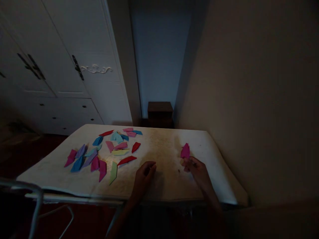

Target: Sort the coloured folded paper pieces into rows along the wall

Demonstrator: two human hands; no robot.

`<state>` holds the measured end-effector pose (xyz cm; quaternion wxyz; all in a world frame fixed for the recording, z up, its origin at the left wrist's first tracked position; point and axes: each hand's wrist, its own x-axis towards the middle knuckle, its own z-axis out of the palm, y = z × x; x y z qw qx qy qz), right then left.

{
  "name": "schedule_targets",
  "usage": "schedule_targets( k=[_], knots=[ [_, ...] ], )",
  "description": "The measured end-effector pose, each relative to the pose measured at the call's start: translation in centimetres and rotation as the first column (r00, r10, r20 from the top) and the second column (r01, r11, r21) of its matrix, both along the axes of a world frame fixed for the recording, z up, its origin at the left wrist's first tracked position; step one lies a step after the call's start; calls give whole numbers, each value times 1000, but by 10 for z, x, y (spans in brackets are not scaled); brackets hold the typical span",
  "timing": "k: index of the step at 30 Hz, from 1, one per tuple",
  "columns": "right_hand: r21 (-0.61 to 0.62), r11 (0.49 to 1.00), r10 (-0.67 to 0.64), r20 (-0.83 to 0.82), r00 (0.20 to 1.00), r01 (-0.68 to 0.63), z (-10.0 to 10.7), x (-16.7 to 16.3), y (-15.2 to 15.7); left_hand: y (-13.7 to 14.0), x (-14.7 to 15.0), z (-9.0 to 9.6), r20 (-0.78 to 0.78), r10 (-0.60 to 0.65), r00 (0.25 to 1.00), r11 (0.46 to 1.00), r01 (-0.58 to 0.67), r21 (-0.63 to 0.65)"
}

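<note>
My right hand (196, 169) is closed in a pinch at the lower end of a magenta folded paper piece (185, 151), over the right part of the table. A small yellowish bit (181, 162) shows beside those fingertips; whether it belongs to the same piece I cannot tell. My left hand (146, 171) is curled near the table's front middle, thumb and forefinger close together, with no paper visible in it. Nearest to it on the left lie a red folded paper piece (127, 160) and a pale green one (113, 172).
Several more folded papers, such as a blue one (77, 163) and a yellow one (121, 152), are scattered across the left of the white-covered table (57, 179). A wall (249, 99) borders the right side. White cabinets (74, 33) and a brown box (160, 107) stand beyond.
</note>
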<state>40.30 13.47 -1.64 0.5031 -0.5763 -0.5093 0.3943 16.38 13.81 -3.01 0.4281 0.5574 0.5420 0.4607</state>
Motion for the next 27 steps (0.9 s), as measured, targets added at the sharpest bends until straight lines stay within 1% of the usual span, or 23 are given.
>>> schedule_targets(
  k=[1, 3, 5, 7, 10, 13, 15, 18, 20, 23, 27],
  knots=[
    [34, 997, -67, 9, 998, 66, 4, 17, 2, 1, 1, -1, -84, -29, 996, 999, 31, 24],
    [89, 974, -209, -4, 978, 208, 11, 49, 8, 2, 1, -3, -229, -46, 972, 994, 67, 85],
    [121, 940, -317, -41, 948, 319, 17, 75, 19, 2, 1, -4, -316, -51, 947, 986, 98, 133],
    [106, 923, -363, -81, 928, 370, 22, 95, 35, 2, 0, -6, -357, -65, 932, 979, 128, 158],
    [-6, 924, -379, -152, 913, 383, 23, 116, 67, 1, -3, -8, -379, -87, 921, 972, 162, 172],
    [-73, 911, -413, -144, 899, 407, 16, 127, 99, 2, -5, -11, -391, -91, 916, 966, 177, 189],
    [-130, 908, -413, -120, 903, 398, 8, 130, 115, 2, -7, -12, -392, -91, 915, 963, 181, 199],
    [-213, 902, -397, -62, 916, 376, -2, 132, 129, 1, -8, -10, -389, -99, 916, 964, 185, 193],
    [-244, 888, -405, -11, 914, 390, -6, 136, 133, 1, -8, -9, -390, -103, 915, 966, 185, 179],
    [-241, 861, -444, 75, 893, 448, -10, 143, 134, 1, -8, -9, -381, -99, 919, 968, 178, 177],
    [-167, 844, -480, 190, 856, 510, -16, 149, 129, 1, -8, -12, -368, -104, 924, 964, 184, 190]
  ],
)
